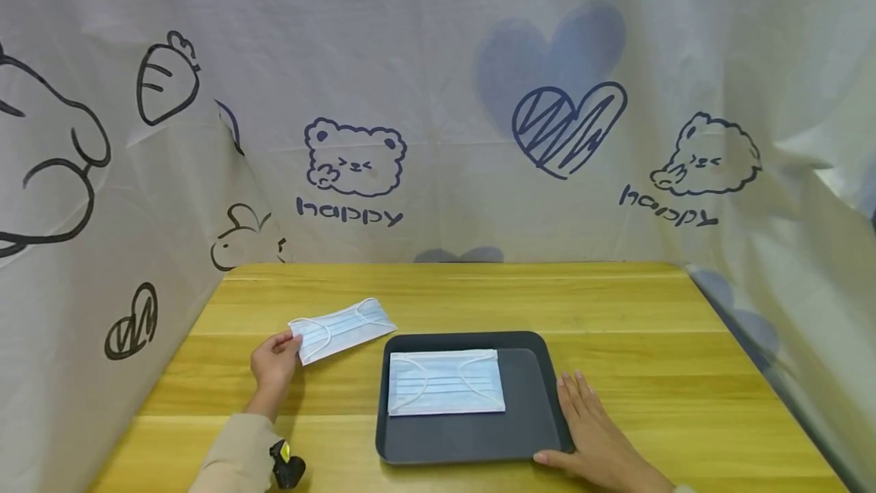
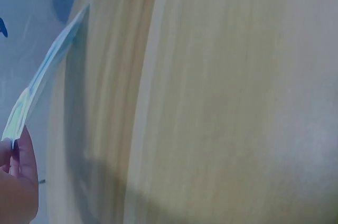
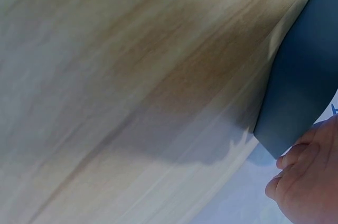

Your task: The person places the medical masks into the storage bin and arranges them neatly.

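My left hand (image 1: 275, 362) pinches the left end of a light blue face mask (image 1: 345, 329) between thumb and fingers. In the left wrist view that mask (image 2: 47, 68) is seen nearly edge-on, raised over the table with its shadow below. A second face mask (image 1: 445, 383), white ear loops on top, lies flat in the left upper part of a dark grey tray (image 1: 479, 443). With fingers straight, my right hand (image 1: 594, 436) rests against the tray's right side. From the right wrist, the hand (image 3: 311, 174) shows beside the tray's outer wall (image 3: 301, 76).
The wooden table (image 1: 684, 379) carries the tray near its front middle. A white curtain (image 1: 438, 97) with drawn bears and hearts hangs behind the table and along both sides. A small black and yellow item (image 1: 286, 464) sits on the left sleeve (image 1: 236, 455).
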### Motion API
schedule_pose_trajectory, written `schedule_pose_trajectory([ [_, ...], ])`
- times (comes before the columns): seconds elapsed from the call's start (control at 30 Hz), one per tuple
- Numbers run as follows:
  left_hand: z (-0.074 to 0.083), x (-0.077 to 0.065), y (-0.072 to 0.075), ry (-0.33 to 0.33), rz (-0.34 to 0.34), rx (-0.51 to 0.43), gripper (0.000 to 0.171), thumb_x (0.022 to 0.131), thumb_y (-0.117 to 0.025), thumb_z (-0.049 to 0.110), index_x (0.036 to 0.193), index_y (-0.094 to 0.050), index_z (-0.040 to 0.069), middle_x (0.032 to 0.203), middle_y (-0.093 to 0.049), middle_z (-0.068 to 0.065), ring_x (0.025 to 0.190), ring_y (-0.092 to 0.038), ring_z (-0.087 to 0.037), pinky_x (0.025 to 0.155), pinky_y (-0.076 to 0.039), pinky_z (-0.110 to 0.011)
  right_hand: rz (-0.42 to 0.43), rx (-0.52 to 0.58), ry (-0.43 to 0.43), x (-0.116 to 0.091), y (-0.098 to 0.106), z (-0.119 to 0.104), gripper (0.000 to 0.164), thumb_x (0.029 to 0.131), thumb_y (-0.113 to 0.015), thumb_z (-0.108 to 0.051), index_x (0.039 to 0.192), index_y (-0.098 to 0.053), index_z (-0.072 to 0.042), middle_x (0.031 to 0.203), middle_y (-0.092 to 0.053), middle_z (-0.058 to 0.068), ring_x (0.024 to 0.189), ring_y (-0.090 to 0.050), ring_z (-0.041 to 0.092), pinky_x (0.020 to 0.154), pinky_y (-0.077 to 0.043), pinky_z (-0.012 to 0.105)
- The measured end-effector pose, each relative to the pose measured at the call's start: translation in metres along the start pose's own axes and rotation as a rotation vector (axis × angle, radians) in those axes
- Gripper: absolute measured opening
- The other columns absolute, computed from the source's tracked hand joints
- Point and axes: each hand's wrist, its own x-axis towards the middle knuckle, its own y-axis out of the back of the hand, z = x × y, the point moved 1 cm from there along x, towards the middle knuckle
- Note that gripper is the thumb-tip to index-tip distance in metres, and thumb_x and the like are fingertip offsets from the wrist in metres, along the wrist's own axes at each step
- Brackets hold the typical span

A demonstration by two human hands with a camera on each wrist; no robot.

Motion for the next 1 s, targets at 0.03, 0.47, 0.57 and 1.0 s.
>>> schedule_pose_trajectory([
  [0.03, 0.001, -0.001, 0.000, 0.007, -0.006, -0.014, 0.029, 0.084, -0.062, 0.004, 0.105, -0.060, -0.015, 0.060, -0.052, 0.015, 0.055, -0.044, 0.009, 0.050, -0.040, -0.007, 0.000, 0.003, -0.001, 0.000, 0.000, 0.000, 0.110, 0.073, -0.062, -0.065, 0.144, -0.019, 0.007, 0.153, -0.011, 0.026, 0.143, -0.003, 0.039, 0.096, 0.024, 0.002],
  [0.47, 0.011, -0.009, 0.001, 0.051, -0.075, -0.183, 0.033, 0.086, -0.059, 0.001, 0.112, -0.053, -0.018, 0.058, -0.053, 0.019, 0.054, -0.050, 0.006, 0.051, -0.046, -0.009, 0.014, -0.003, 0.014, 0.000, 0.001, 0.000, 0.109, 0.074, -0.062, -0.064, 0.144, -0.020, 0.008, 0.153, -0.011, 0.026, 0.142, -0.005, 0.041, 0.097, 0.024, 0.003],
  [0.57, 0.015, -0.011, 0.003, 0.053, -0.091, -0.206, 0.033, 0.087, -0.058, 0.000, 0.113, -0.052, -0.019, 0.058, -0.053, 0.019, 0.055, -0.051, 0.006, 0.051, -0.046, -0.010, 0.016, -0.008, 0.017, 0.000, 0.001, -0.001, 0.109, 0.074, -0.062, -0.064, 0.144, -0.020, 0.008, 0.153, -0.012, 0.027, 0.141, -0.006, 0.042, 0.097, 0.024, 0.003],
  [1.0, 0.038, -0.016, 0.007, 0.049, -0.129, -0.192, 0.034, 0.089, -0.058, 0.004, 0.117, -0.052, -0.014, 0.065, -0.055, 0.019, 0.061, -0.052, 0.005, 0.056, -0.048, -0.010, 0.029, -0.024, 0.034, 0.000, 0.002, -0.003, 0.109, 0.074, -0.061, -0.065, 0.143, -0.021, 0.009, 0.152, -0.014, 0.027, 0.141, -0.009, 0.044, 0.097, 0.023, 0.003],
])
